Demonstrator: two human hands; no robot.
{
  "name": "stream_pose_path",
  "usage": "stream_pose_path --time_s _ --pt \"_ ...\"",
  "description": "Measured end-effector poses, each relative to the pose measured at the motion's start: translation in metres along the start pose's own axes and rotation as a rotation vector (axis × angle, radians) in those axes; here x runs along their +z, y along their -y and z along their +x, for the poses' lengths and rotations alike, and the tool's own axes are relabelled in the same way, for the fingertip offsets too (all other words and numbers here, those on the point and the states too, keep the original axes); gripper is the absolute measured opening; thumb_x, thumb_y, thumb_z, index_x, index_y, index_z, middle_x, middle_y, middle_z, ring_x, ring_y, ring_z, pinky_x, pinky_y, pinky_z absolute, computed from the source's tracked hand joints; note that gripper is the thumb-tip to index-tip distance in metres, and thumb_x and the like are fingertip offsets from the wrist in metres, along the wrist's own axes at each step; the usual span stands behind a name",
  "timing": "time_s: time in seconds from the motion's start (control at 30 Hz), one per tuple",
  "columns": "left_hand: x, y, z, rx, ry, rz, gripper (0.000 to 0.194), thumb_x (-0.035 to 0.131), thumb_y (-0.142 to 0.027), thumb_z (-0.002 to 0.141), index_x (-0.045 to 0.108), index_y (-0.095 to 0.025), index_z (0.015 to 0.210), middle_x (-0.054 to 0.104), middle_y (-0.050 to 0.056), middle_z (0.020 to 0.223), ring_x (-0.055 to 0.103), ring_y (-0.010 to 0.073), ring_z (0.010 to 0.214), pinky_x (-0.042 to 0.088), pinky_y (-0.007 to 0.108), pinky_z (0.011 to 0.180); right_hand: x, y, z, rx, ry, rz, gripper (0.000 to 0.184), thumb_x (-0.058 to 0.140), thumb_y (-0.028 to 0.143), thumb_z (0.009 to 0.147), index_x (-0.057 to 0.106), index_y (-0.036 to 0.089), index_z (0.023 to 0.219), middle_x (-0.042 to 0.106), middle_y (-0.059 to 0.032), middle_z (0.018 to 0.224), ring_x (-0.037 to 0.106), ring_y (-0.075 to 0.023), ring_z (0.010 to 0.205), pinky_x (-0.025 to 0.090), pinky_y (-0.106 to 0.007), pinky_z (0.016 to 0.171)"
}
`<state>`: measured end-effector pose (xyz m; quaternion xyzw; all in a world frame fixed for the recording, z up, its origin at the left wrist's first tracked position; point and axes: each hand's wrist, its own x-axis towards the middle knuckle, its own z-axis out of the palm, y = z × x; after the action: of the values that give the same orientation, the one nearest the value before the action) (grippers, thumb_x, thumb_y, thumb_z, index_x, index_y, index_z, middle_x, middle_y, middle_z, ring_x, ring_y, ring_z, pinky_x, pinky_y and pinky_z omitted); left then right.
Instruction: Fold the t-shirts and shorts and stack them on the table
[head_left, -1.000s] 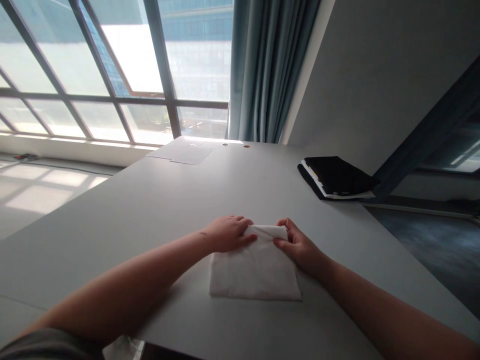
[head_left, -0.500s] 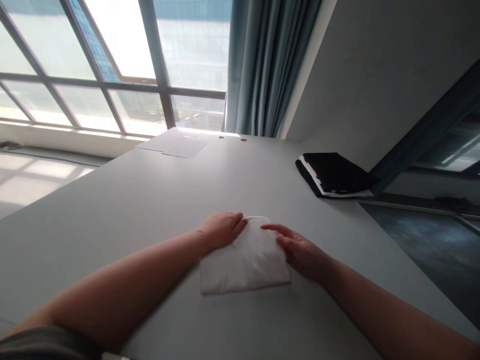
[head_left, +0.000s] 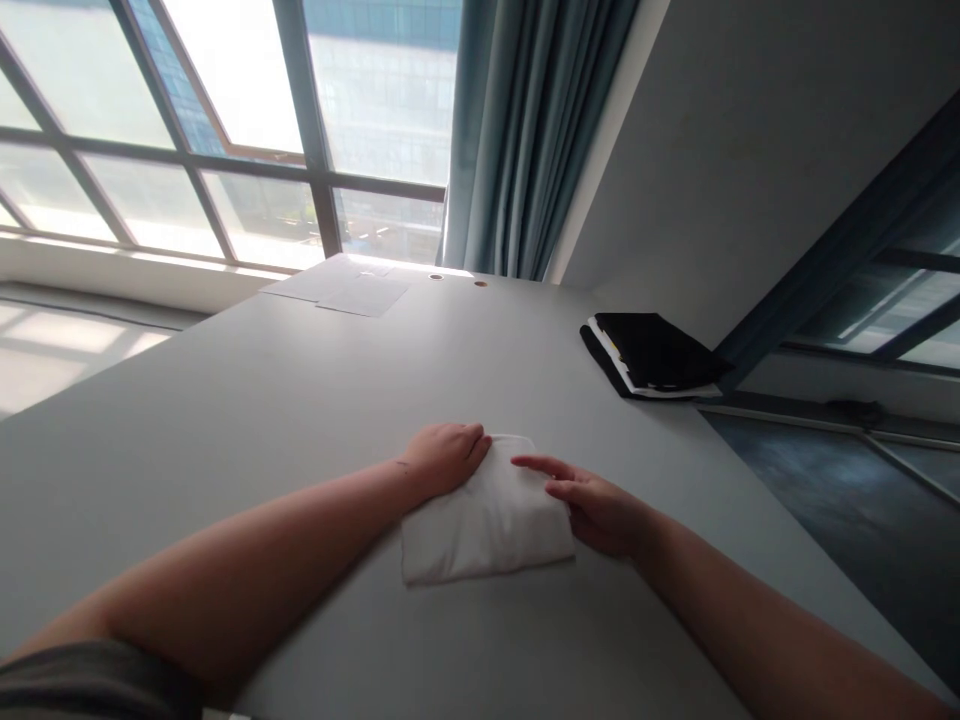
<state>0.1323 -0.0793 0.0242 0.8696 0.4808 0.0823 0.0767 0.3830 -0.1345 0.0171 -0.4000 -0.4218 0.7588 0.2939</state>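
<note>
A folded white cloth (head_left: 487,535) with soft wrinkles lies on the table in front of me. My left hand (head_left: 448,457) rests on its upper left part, back up, with the fingers together and bent down onto the fabric; their tips are partly hidden. At the right edge of the cloth is my right hand (head_left: 600,505). Its index finger stretches out over the top of the fabric, and another digit sits apart from it below. The other fingers of that hand are hidden in shadow beside the edge.
The pale table (head_left: 330,390) reaches toward the windows. Paper sheets (head_left: 364,295) lie at its far left, near two round holes. A black folder (head_left: 652,350) with white pages sits by the right edge. Behind hangs a blue-grey curtain (head_left: 517,140).
The view has turned slightly to the right. My right hand has shifted a little inward along the cloth. The left hand stays where it was on the fabric.
</note>
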Motion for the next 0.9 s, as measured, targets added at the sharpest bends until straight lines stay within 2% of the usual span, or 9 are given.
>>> stream_pose_path --time_s 0.1,0.23,0.3,0.37,0.5,0.6,0.73,0.83,0.9 --pt "-0.001 0.001 0.001 0.004 0.014 -0.006 0.042 0.031 -0.041 0.110 0.067 -0.022 0.104 0.078 0.010 0.106 0.074 0.0259 0.097 0.053 0.035 0.082 0.007 -0.003 -0.002 0.043 0.018 -0.141 0.060 0.089 0.046 0.075 0.073 0.024 0.129 0.074 -0.0080 0.120 0.070 -0.0190 0.095 0.054 -0.030 0.084" --pt "-0.006 0.011 0.005 0.034 0.048 -0.056 0.044 0.033 -0.045 0.109 0.070 -0.023 0.101 0.078 0.009 0.101 0.074 0.0262 0.094 0.051 0.034 0.077 0.010 -0.003 0.001 -0.040 -0.128 -0.398 0.059 0.090 0.052 0.072 0.078 0.020 0.121 0.076 -0.0082 0.117 0.070 -0.0222 0.096 0.054 -0.034 0.089" --pt "-0.008 0.019 0.009 0.031 0.053 -0.089 0.045 0.033 -0.046 0.108 0.071 -0.024 0.099 0.078 0.009 0.100 0.073 0.0257 0.092 0.050 0.033 0.076 0.006 0.005 0.000 -0.090 -0.161 -0.489 0.058 0.088 0.054 0.073 0.079 0.020 0.118 0.075 -0.0091 0.123 0.069 -0.0261 0.106 0.053 -0.038 0.098" --pt "-0.008 0.026 0.012 0.003 0.047 -0.111 0.045 0.033 -0.044 0.108 0.072 -0.024 0.098 0.079 0.009 0.101 0.073 0.0251 0.092 0.050 0.033 0.076 0.000 0.020 -0.005 -0.134 -0.135 -0.575 0.059 0.086 0.053 0.077 0.077 0.021 0.126 0.070 -0.0092 0.137 0.064 -0.0297 0.123 0.047 -0.041 0.110" --pt "-0.002 0.032 0.015 -0.066 0.024 -0.093 0.043 0.035 -0.040 0.106 0.073 -0.024 0.096 0.079 0.009 0.101 0.073 0.0253 0.092 0.049 0.033 0.075 -0.010 0.069 -0.023 -0.166 -0.079 -0.800 0.070 0.082 0.044 0.084 0.062 0.027 0.149 0.056 -0.0067 0.155 0.053 -0.0320 0.141 0.035 -0.045 0.123" --pt "0.002 0.031 0.014 -0.069 0.008 -0.052 0.040 0.037 -0.039 0.105 0.073 -0.024 0.094 0.079 0.009 0.100 0.073 0.0261 0.091 0.050 0.034 0.076 -0.011 0.114 -0.036 -0.168 -0.115 -0.922 0.070 0.084 0.039 0.081 0.064 0.026 0.147 0.056 -0.0059 0.155 0.052 -0.0355 0.141 0.037 -0.047 0.121" --pt "0.001 0.028 0.012 -0.042 0.000 -0.015 0.037 0.040 -0.038 0.103 0.072 -0.024 0.092 0.079 0.009 0.096 0.074 0.0274 0.089 0.050 0.035 0.073 -0.011 0.176 -0.037 -0.170 -0.192 -0.955 0.058 0.089 0.032 0.073 0.078 0.023 0.129 0.072 -0.0068 0.132 0.069 -0.0343 0.114 0.057 -0.043 0.097" --pt "-0.001 0.027 0.011 -0.038 -0.002 -0.006 0.035 0.042 -0.038 0.102 0.072 -0.024 0.091 0.079 0.009 0.095 0.074 0.0269 0.088 0.049 0.034 0.072 -0.015 0.220 -0.023 -0.248 -0.361 -0.967 0.047 0.091 0.022 0.068 0.083 0.016 0.114 0.078 -0.0066 0.104 0.072 -0.0253 0.088 0.059 -0.035 0.080" --pt "-0.002 0.028 0.011 -0.035 -0.002 -0.002 0.033 0.043 -0.038 0.101 0.072 -0.025 0.092 0.079 0.008 0.095 0.074 0.0260 0.087 0.050 0.033 0.072 -0.023 0.246 -0.008 -0.346 -0.464 -0.977 0.046 0.089 0.019 0.070 0.081 0.015 0.115 0.077 -0.0063 0.100 0.070 -0.0210 0.084 0.057 -0.033 0.078"
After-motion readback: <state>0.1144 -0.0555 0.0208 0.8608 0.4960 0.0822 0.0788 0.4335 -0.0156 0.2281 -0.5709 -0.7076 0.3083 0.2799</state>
